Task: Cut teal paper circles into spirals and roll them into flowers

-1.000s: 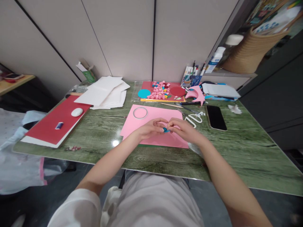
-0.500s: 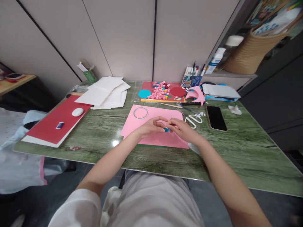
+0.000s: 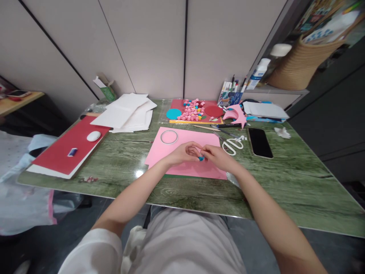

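Between my fingertips is a small blue piece (image 3: 201, 158), its exact kind too small to make out. My left hand (image 3: 186, 153) is closed in a pinch on its left side. From the right, the thumb and fingers of my right hand (image 3: 216, 156) also close on it. Both hands hover over pink paper sheets (image 3: 159, 152), the fingertips partly hiding the piece. A thin silvery ring (image 3: 169, 137) lies on the upper left of the pink paper. Beside my right hand rest white-handled scissors (image 3: 232, 146).
A pile of small pink, blue and yellow pieces (image 3: 194, 110) sits at the back, near a blue disc (image 3: 173, 113) and a red disc (image 3: 213, 111). A phone (image 3: 260, 142) lies right. White sheets (image 3: 125, 110) and a red sheet (image 3: 65, 146) lie left.
The blue piece has turned slightly and moved a little lower between my fingertips. Both hands stay in nearly the same spot.
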### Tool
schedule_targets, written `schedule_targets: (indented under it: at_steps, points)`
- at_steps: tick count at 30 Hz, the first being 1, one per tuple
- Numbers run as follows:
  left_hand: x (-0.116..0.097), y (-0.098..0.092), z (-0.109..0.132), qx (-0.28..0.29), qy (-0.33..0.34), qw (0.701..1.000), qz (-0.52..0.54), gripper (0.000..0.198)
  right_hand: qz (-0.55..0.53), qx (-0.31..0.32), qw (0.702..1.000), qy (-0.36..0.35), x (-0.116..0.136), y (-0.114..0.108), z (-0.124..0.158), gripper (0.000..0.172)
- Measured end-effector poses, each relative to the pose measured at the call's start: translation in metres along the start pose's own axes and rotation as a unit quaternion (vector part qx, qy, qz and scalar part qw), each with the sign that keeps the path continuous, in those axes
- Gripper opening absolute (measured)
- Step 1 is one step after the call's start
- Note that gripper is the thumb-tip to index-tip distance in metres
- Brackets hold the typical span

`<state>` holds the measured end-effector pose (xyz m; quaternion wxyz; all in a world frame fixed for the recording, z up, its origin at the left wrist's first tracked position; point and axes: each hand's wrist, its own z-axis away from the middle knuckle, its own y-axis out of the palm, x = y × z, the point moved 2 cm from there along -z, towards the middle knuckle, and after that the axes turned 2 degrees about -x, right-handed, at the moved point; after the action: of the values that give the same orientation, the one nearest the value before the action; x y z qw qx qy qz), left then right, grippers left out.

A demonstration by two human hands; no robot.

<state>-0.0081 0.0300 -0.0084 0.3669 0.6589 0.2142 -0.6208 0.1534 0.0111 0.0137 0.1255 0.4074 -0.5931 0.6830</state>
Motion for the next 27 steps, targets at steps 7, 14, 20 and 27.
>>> schedule_targets:
  at_steps: [7,14,20,27]
  points:
    - [0.003,0.001,0.001,0.003,-0.002,1.0,-0.02,0.048,-0.035,-0.049,0.997,0.053,-0.026,-0.016,-0.005,0.017]
    - [0.0,0.003,0.002,0.008,0.005,1.0,0.007,0.048,-0.169,-0.116,0.977,0.05,-0.041,-0.044,-0.007,0.023]
    - [-0.004,0.002,0.003,-0.001,0.01,1.0,0.023,0.048,-0.161,0.032,0.985,-0.052,0.002,-0.027,0.003,0.022]
    - [-0.004,0.001,0.003,-0.007,0.005,0.998,0.059,0.047,-0.162,0.038,0.984,-0.057,0.007,-0.023,0.004,0.018]
